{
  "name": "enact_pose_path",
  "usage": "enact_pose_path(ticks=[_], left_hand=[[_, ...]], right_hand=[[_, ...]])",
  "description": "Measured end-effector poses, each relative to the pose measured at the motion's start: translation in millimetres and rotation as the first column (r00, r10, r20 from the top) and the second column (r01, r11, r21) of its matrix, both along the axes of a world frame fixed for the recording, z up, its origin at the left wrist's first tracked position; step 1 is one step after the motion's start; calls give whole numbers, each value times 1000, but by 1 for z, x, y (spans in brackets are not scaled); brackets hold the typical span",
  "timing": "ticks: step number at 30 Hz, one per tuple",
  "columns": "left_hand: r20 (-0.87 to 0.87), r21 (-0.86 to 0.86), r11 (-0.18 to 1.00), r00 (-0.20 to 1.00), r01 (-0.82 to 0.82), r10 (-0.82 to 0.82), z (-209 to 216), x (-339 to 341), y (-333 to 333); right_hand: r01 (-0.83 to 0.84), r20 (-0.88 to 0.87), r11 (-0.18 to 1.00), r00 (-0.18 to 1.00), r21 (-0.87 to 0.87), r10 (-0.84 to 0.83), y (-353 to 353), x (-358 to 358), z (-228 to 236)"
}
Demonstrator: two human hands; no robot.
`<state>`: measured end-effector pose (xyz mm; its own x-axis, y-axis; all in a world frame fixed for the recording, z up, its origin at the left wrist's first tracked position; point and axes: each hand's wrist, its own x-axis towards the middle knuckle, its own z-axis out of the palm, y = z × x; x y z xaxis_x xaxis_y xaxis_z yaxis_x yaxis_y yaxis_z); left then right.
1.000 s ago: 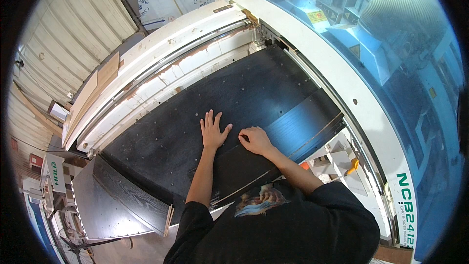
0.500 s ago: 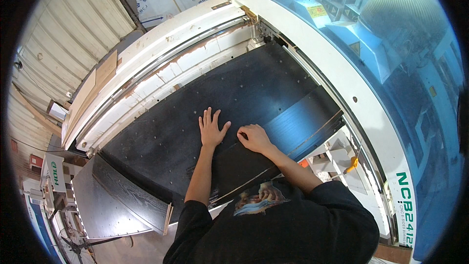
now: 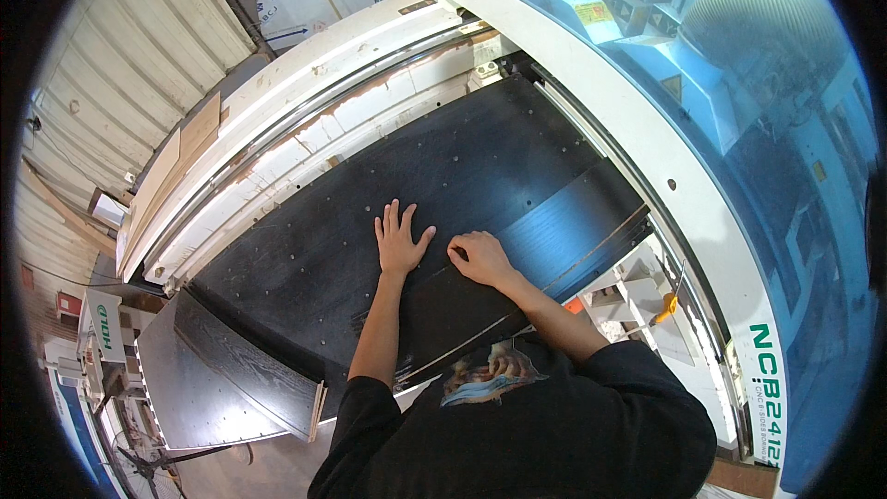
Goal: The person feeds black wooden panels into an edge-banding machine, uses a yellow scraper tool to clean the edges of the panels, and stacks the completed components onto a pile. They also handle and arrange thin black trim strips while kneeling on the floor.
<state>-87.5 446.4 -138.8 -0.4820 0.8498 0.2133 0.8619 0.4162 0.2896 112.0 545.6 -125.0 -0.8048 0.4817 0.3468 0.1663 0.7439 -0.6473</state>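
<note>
My left hand [image 3: 398, 242] lies flat on the black, dotted machine bed [image 3: 314, 231], its fingers spread and holding nothing. To its right, my right hand [image 3: 479, 257] rests with curled fingers at the far edge of a dark wood-grain panel [image 3: 564, 226]. Whether those fingers pinch anything is hidden beneath them. The panel lies along the near side of the bed, with blue light shining off its right part. Its near edge shows as a thin pale line in front of my body.
A white machine with a blue see-through hood [image 3: 776, 120] rises at the right. A white rail beam [image 3: 305, 134] borders the far side. More dark panels [image 3: 240, 360] are stacked at the left. A yellow-handled tool [image 3: 665, 308] hangs by the right frame. A fan [image 3: 143, 462] stands lower left.
Both hands stay almost where they were. At the bed's far corner, a brass-coloured fitting by the rail has gone from sight, and a pale block there shows more plainly.
</note>
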Motion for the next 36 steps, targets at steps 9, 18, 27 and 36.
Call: enact_pose_path(ticks=[9,18,27,36], left_hand=[[-1,-29,1000,1000,-7,7,1,0,1],[-7,-32,999,1000,-5,5,-1,-1,0],[-1,-44,999,1000,-10,10,-1,-1,1],[-2,-9,1000,1000,-3,3,-1,0,0]], right_hand=[[5,27,1000,1000,-12,-5,0,1,1],[5,6,1000,1000,1,-5,-1,1,2],[2,30,1000,1000,-5,-2,0,1,2],[8,34,1000,999,-10,-7,0,1,2]])
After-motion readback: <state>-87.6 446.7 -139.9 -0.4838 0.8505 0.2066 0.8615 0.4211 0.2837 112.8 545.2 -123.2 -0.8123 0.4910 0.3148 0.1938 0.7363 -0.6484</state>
